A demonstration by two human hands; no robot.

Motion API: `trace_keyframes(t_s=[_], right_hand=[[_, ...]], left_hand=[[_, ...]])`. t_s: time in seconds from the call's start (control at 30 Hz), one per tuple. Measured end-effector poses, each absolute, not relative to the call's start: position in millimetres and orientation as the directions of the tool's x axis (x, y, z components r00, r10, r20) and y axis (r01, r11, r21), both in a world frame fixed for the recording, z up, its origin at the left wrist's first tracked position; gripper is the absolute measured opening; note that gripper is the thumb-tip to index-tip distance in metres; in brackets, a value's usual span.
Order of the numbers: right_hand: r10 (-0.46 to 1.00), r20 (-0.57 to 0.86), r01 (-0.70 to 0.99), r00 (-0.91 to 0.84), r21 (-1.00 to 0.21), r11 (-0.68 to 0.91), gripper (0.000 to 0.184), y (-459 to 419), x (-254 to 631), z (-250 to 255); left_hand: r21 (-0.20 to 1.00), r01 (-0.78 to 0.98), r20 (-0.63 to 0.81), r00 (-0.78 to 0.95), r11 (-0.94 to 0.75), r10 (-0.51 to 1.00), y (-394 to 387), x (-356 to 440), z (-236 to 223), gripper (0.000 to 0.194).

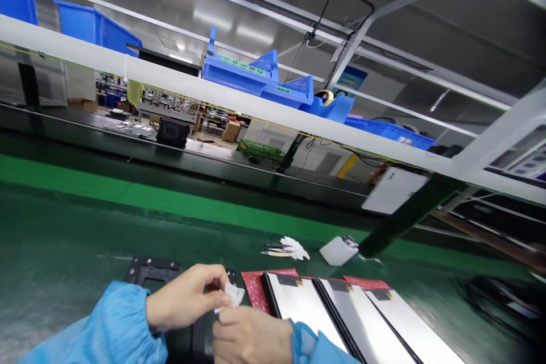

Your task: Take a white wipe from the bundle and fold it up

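Observation:
Both of my hands are close together over a black frame [139, 268] on the green bench, at the lower middle of the head view. My left hand [187, 298], in a blue sleeve, pinches a crumpled white wipe [234, 294] between thumb and fingers. Just below it, my right hand [253, 334] is closed, with its curled fingers against the lower end of the wipe. The fingertips of my right hand are hidden behind its knuckles. My hands and sleeves cover much of the frame.
Several flat silver panels [294, 301] lie to the right, over red bubble wrap [256, 290]. Behind them are tweezers [275, 253], crumpled white wipes [294, 248] and a white bottle [339, 251]. A shelf rail [170, 88] with blue bins [239, 74] crosses above; a dark post [409, 216] stands right.

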State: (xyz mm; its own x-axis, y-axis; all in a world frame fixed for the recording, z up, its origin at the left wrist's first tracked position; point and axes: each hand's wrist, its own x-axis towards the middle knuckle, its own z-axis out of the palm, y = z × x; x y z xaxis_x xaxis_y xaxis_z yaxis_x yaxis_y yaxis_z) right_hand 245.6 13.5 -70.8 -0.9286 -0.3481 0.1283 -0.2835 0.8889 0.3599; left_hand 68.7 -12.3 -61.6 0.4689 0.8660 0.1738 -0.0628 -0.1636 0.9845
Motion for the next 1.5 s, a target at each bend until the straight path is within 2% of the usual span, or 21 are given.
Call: trace_keyframes(t_s=[0.1, 0.17, 0.27, 0.37, 0.5, 0.63, 0.77, 0.87, 0.93, 1.07, 1.23, 1.37, 1.5], right_hand=[[-0.333, 0.15, -0.259, -0.931, 0.372, 0.891, 0.031, 13, 247, -68], [-0.318, 0.165, -0.238, -0.934, 0.378, 0.895, 0.032, 14, 248, -66], [-0.308, 0.175, -0.228, -0.935, 0.37, 0.901, 0.033, 14, 250, -63], [-0.329, 0.185, -0.251, -0.926, 0.35, 0.902, 0.034, 15, 250, -62], [-0.366, 0.176, -0.285, -0.914, 0.364, 0.887, 0.031, 17, 249, -65], [-0.347, 0.143, -0.271, -0.927, 0.381, 0.884, 0.031, 15, 248, -69], [-0.295, 0.136, -0.222, -0.946, 0.392, 0.893, 0.032, 12, 247, -65], [-0.252, 0.142, -0.174, -0.957, 0.411, 0.895, 0.032, 11, 248, -58], [-0.24, 0.153, -0.16, -0.959, 0.409, 0.898, 0.032, 12, 249, -55], [-0.241, 0.186, -0.15, -0.953, 0.401, 0.904, 0.034, 13, 250, -56], [-0.294, 0.129, -0.219, -0.947, 0.413, 0.884, 0.036, 16, 248, -66], [-0.28, 0.119, -0.207, -0.953, 0.422, 0.883, 0.051, 21, 245, -73], [-0.293, 0.091, -0.222, -0.952, 0.456, 0.862, 0.05, 20, 244, -68]], left_hand=[[0.98, -0.188, 0.153, 0.484, -0.068, 0.862, -8, 68, -64, 0.021], [0.98, -0.185, 0.15, 0.488, -0.065, 0.86, -9, 63, -57, 0.02], [0.984, -0.034, 0.172, 0.46, -0.176, 0.871, -16, 55, -42, 0.014], [0.936, 0.153, 0.232, 0.413, -0.318, 0.881, -23, 52, -33, 0.008], [0.897, 0.203, 0.283, 0.419, -0.393, 0.862, -24, 55, -37, 0.001], [0.933, 0.154, 0.23, 0.439, -0.325, 0.868, -20, 62, -50, 0.003], [0.98, -0.046, 0.195, 0.433, -0.194, 0.88, -13, 64, -57, 0.013], [0.974, -0.115, 0.224, 0.382, -0.194, 0.897, -10, 59, -52, 0.018], [0.969, -0.054, 0.245, 0.373, -0.242, 0.895, -13, 54, -46, 0.016], [0.9, 0.183, 0.306, 0.383, -0.396, 0.872, -29, 54, -37, 0.006], [0.793, 0.351, 0.388, 0.338, -0.497, 0.858, -44, 64, -38, 0.011], [0.836, 0.305, 0.365, 0.313, -0.457, 0.877, -36, 68, -49, 0.009], [0.932, 0.124, 0.291, 0.308, -0.341, 0.906, -20, 69, -62, 0.006]])
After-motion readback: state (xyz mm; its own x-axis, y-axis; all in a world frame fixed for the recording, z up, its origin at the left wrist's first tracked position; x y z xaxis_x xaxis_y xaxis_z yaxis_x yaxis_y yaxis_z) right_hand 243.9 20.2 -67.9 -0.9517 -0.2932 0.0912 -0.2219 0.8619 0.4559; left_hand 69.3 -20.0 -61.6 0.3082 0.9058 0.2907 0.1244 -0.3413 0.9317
